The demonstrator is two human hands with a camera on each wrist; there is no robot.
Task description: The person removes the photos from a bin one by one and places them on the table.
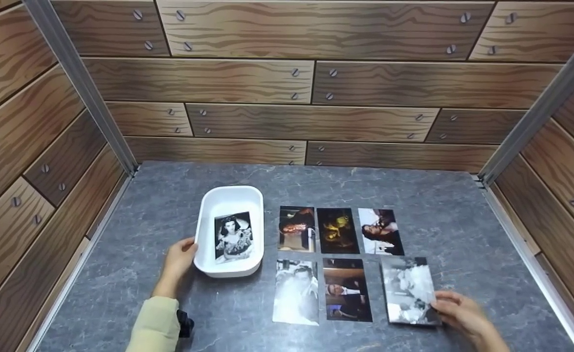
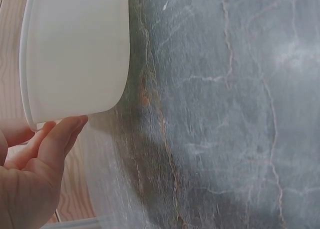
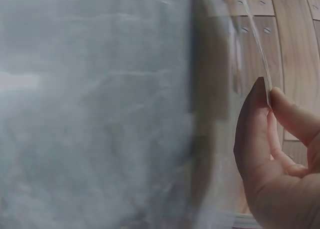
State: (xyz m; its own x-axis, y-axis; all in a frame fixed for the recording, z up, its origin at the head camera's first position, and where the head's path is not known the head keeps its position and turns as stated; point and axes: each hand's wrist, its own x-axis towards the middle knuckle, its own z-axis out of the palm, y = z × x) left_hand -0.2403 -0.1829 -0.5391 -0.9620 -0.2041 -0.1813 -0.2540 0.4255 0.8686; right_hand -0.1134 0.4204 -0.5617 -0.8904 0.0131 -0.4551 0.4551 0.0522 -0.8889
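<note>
On the left of the table stands a white plastic tub (image 1: 204,234) with rounded corners; a black-and-white photo of a woman (image 1: 233,238) lies in it. My left hand (image 1: 178,259) grips the tub's near-left rim, and the left wrist view shows the fingers (image 2: 70,126) against its outer wall. At the front right my right hand (image 1: 460,310) pinches the right edge of a glossy black-and-white photo (image 1: 407,288). Seen edge-on in the right wrist view, this photo (image 3: 260,46) sits between thumb and fingers, tilted off the table.
Beside the tub, a back row has three dark colour photos: left (image 1: 298,239), middle (image 1: 336,230), right (image 1: 380,232). Nearer lie a glare-washed black-and-white photo (image 1: 295,293) and a colour photo (image 1: 348,291). Wood-patterned walls (image 1: 297,80) surround the grey marbled table (image 1: 238,318).
</note>
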